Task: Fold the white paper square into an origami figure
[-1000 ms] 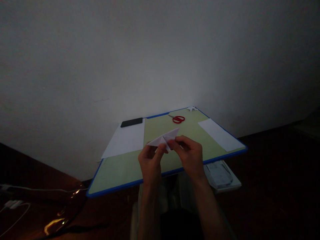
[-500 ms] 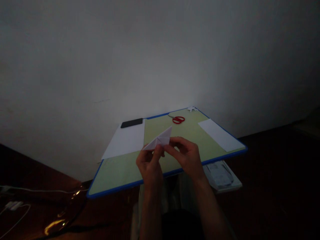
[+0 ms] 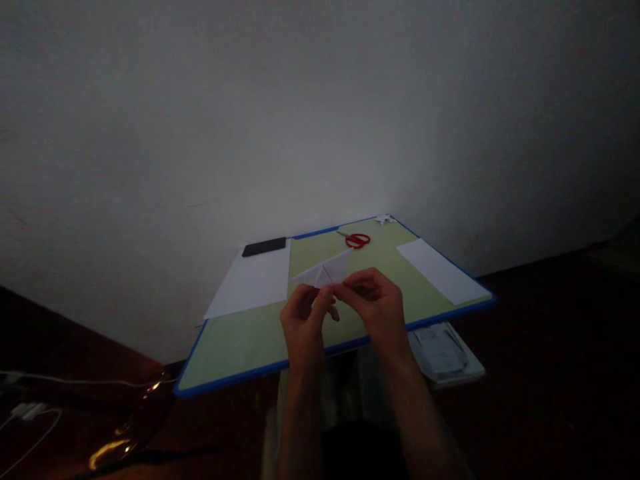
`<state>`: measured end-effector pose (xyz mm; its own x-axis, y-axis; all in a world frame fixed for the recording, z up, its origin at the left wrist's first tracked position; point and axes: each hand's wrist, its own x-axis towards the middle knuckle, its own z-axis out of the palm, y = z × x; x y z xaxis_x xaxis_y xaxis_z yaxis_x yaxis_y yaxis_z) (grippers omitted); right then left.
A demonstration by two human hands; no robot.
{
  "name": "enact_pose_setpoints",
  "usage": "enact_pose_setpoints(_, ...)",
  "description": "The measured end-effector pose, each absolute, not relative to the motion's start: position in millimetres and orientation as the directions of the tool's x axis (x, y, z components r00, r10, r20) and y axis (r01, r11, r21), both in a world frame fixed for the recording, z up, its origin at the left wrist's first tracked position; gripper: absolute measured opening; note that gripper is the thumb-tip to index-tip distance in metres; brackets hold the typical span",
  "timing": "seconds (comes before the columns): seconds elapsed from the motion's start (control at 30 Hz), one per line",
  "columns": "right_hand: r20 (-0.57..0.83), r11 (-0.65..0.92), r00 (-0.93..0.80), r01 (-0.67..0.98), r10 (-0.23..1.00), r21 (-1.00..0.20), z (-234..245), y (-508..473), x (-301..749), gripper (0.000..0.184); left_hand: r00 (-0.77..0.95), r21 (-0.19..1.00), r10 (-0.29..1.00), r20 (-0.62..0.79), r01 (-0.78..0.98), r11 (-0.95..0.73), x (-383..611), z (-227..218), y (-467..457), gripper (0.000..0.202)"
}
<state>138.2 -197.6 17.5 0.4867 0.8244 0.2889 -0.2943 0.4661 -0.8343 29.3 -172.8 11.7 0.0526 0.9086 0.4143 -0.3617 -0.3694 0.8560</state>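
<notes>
A small folded white paper [image 3: 336, 267], with pointed corners and a crease down its middle, is held up above the table. My left hand [image 3: 306, 320] pinches its lower left edge between thumb and fingers. At the lower right edge, my right hand [image 3: 377, 307] grips it with thumb and forefinger, the fingertips of both hands close together. Behind the paper lie scissors [image 3: 357, 241] with red handles, their blades pointing left.
The pale green table [image 3: 240, 347] has a blue rim and stands against a wall. On it are a white sheet [image 3: 255, 287] under a dark flat object [image 3: 264, 247], another sheet [image 3: 445, 270] at right, and a folded paper piece [image 3: 385, 219] in the far corner.
The folded paper has shifted slightly right and tilted, so more of its creased face shows. Both hands have moved a little to the right with it.
</notes>
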Motion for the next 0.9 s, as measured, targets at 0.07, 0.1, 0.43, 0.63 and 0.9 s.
enact_pose_setpoints(0.07,0.271,0.437,0.446,-0.326,0.853,-0.838,17,-198,139,0.032,0.049,0.854,0.917,0.397,-0.386,-0.349,30,12,-173,0.027)
enact_pose_setpoints(0.1,0.275,0.427,0.420,-0.328,0.865,-0.842,17,-198,139,0.031,0.031,0.852,0.921,0.389,-0.393,-0.347,30,13,-173,0.027)
enact_pose_setpoints(0.43,0.332,0.434,0.348,-0.275,0.877,-0.858,15,-199,152,0.040,0.218,0.904,0.884,0.413,-0.218,-0.368,13,14,-170,0.024)
enact_pose_setpoints(0.63,0.340,0.416,0.378,-0.141,0.861,-0.898,15,-200,156,0.019,0.326,0.926,0.868,0.376,-0.095,-0.365,11,17,-171,0.033)
enact_pose_setpoints(0.9,0.343,0.443,0.407,-0.182,0.846,-0.878,13,-198,156,0.017,0.230,0.902,0.873,0.429,-0.058,-0.428,19,18,-173,0.027)
